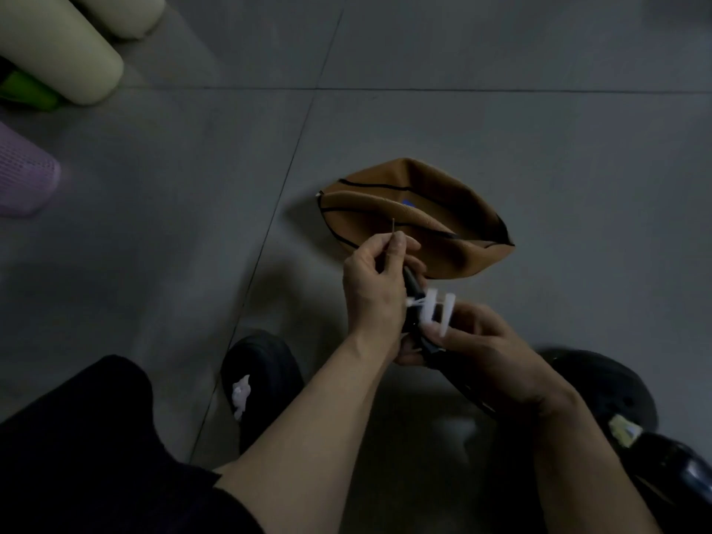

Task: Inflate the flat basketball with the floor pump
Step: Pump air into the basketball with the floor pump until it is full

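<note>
Brown basketball (420,217) is lying flat; left hand (375,287) is pinching the needle (393,229), right hand (477,341) gripping the hose end (412,281); next, likely finding the valve.

Basketball (420,221) on floor (539,148) beyond hands (424,317)

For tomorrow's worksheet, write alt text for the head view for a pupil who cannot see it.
A person's left hand pinches a thin inflating needle while the right hand grips a black pump hose with white plastic adapters. Beyond lies a flat brown basketball on grey floor tiles.
</note>
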